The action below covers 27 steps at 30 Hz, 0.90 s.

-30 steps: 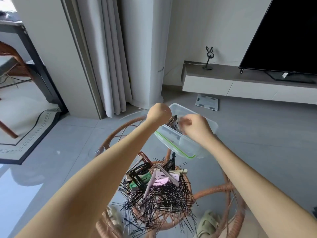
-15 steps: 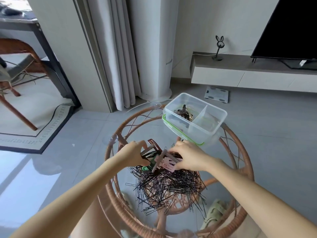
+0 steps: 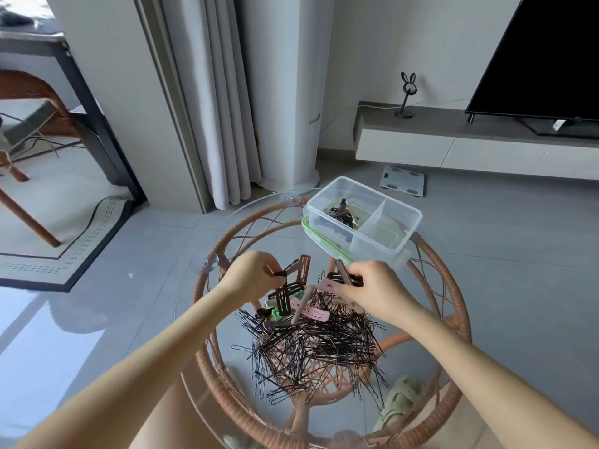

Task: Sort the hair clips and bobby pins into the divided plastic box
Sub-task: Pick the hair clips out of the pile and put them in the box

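A heap of black bobby pins (image 3: 316, 346) lies on the round glass table (image 3: 431, 322), with pink, green, brown and black hair clips (image 3: 308, 307) at its far edge. My left hand (image 3: 249, 278) pinches dark brown clips (image 3: 288, 288) above the heap's far left. My right hand (image 3: 372, 288) grips a few brown and black clips (image 3: 342, 273) above the far right. The clear divided plastic box (image 3: 405, 236) stands beyond the heap on its green-rimmed lid. Its left compartment holds several clips (image 3: 340, 213); the right one looks empty.
The table has a woven rattan rim (image 3: 462, 306) and frame below the glass. A slipper (image 3: 400, 401) shows through the glass on the floor. Behind are curtains (image 3: 220, 102), a low TV cabinet (image 3: 453, 140), a scale (image 3: 403, 179), and a chair (image 3: 29, 102) on a rug at left.
Both hands came back from the box to the heap and have picked up clips from its far edge. The camera tilted down slightly.
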{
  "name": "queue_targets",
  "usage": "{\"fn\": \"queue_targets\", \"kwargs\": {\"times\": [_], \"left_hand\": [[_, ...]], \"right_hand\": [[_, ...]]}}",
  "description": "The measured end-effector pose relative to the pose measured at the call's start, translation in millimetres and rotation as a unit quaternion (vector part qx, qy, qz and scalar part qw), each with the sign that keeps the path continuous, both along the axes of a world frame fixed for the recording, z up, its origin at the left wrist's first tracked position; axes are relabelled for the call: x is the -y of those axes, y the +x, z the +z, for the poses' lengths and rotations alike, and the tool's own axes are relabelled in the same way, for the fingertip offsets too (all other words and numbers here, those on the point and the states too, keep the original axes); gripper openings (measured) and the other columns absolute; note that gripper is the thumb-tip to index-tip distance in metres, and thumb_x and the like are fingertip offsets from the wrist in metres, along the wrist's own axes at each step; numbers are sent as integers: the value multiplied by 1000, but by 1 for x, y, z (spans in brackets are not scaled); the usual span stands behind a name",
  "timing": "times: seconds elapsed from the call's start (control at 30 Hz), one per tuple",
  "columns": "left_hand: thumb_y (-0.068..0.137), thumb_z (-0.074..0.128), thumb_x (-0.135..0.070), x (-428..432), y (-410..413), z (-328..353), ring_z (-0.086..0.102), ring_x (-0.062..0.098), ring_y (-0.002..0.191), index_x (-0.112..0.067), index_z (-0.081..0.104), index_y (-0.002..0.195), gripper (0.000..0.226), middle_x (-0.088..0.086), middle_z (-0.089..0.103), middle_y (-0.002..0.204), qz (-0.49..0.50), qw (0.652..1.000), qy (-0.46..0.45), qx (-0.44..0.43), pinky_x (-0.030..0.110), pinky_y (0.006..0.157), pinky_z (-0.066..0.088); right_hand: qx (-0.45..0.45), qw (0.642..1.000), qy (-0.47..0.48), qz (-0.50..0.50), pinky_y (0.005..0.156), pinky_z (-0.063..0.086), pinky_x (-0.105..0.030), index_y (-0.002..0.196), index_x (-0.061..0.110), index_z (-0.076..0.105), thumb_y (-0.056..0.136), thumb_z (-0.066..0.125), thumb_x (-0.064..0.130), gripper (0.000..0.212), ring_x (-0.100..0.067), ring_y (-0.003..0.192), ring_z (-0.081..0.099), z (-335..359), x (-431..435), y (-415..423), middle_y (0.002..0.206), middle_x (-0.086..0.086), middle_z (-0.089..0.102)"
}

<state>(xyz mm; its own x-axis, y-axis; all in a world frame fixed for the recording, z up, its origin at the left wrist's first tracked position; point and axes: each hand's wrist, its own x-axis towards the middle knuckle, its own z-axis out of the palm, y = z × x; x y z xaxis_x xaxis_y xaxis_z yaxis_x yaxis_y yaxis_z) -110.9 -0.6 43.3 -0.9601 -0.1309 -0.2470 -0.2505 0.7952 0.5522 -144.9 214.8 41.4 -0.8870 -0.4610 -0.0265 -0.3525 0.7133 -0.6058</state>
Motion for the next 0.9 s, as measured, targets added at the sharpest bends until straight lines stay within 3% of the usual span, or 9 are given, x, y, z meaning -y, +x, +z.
{"fn": "queue_targets", "kwargs": {"times": [0.13, 0.27, 0.37, 0.47, 0.53, 0.6, 0.7, 0.8, 0.9], "left_hand": [[90, 57, -16, -2, -4, 23, 70, 29, 84, -7, 65, 102, 17, 12, 70, 96, 42, 995, 81, -28, 40, 75, 60], [93, 51, -7, -8, -12, 45, 69, 22, 71, -5, 55, 102, 10, 14, 67, 92, 88, 964, 249, -30, 32, 61, 61], [93, 51, -6, -16, -28, 53, 69, 21, 64, -6, 55, 96, 5, 11, 67, 80, 94, 956, 274, -51, 33, 58, 61], [92, 52, -5, -30, -56, 62, 70, 28, 65, -6, 55, 95, 4, 14, 67, 82, 91, 955, 270, -80, 39, 62, 62], [91, 52, -6, -41, -82, 66, 71, 35, 70, -10, 55, 82, 11, 18, 68, 83, 90, 958, 255, -99, 45, 69, 60], [88, 54, -7, -52, -110, 66, 71, 38, 76, -7, 59, 80, 9, 23, 70, 87, 86, 961, 233, -118, 48, 75, 59], [87, 53, -6, -64, -143, 61, 70, 38, 86, -1, 65, 88, 13, 27, 70, 95, 74, 971, 201, -110, 46, 82, 57], [91, 45, -7, -68, -156, 55, 64, 36, 103, 4, 66, 105, 28, 22, 67, 110, 40, 989, 115, -83, 34, 86, 53], [89, 45, -11, -56, -146, 52, 62, 31, 104, -4, 69, 102, 28, 14, 68, 109, 1, 996, 15, -89, 27, 73, 43]], "right_hand": [[41, 996, -69, -34, 52, 34, -27, 58, 11, 56, 83, 65, 33, 35, -9, 47, 43, 14, -4, -3, 48, -2, 53], [133, 972, -183, -69, 57, 45, -26, 86, 6, 66, 90, 59, 19, 15, -6, 58, 61, 30, -2, -10, 69, -3, 69], [187, 942, -257, -110, 48, 47, -19, 84, 9, 63, 92, 55, 14, 13, -3, 56, 65, 34, -1, -28, 69, -1, 70], [148, 929, -284, -182, 43, 46, -19, 74, 12, 60, 91, 56, 12, 17, -11, 58, 63, 45, 3, -57, 67, -3, 67], [128, 922, -288, -227, 44, 48, -23, 67, 13, 58, 90, 57, 11, 23, -17, 58, 61, 49, 9, -84, 66, -6, 65], [129, 916, -277, -261, 49, 55, -31, 65, 9, 60, 87, 61, 14, 22, -23, 56, 62, 47, 18, -113, 65, -11, 63], [123, 923, -224, -289, 64, 59, -53, 82, -3, 66, 78, 65, 12, 16, -33, 63, 66, 37, 29, -148, 72, -18, 64], [124, 948, -136, -258, 58, 57, -39, 79, -3, 60, 80, 63, 15, 18, -36, 70, 70, 34, 35, -156, 68, -15, 61], [42, 974, 25, -223, 53, 39, -25, 65, 9, 51, 85, 55, 21, 24, -32, 74, 61, 39, 33, -146, 63, -9, 53]]}}
